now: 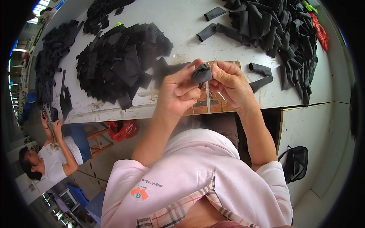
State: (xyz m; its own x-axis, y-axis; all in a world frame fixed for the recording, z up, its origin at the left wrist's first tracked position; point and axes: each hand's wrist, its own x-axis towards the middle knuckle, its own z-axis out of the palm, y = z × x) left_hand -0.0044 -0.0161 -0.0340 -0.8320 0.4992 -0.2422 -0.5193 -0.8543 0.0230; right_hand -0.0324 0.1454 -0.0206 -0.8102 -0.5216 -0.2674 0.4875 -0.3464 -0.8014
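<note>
Between my two hands, above the table's front edge, is a small curled piece of black fabric (202,73). My left hand (179,89) is closed on its left side, thumb and index finger up. My right hand (232,81) pinches its right edge between thumb and fingers. Beneath them a brown board (210,104) with strips of tape lies at the table edge. A large heap of flat black fabric pieces (118,60) is left of my hands. To the right, a folded black strip (261,69) lies beside a big pile of tube-like black pieces (266,28).
More black pieces are heaped at the far left (55,49) and back (99,15) of the white table (182,28). A co-worker (61,154) handles pieces at the left. Red plastic bags hang below (122,130) and lie far right (320,33). A black bag (296,164) is at lower right.
</note>
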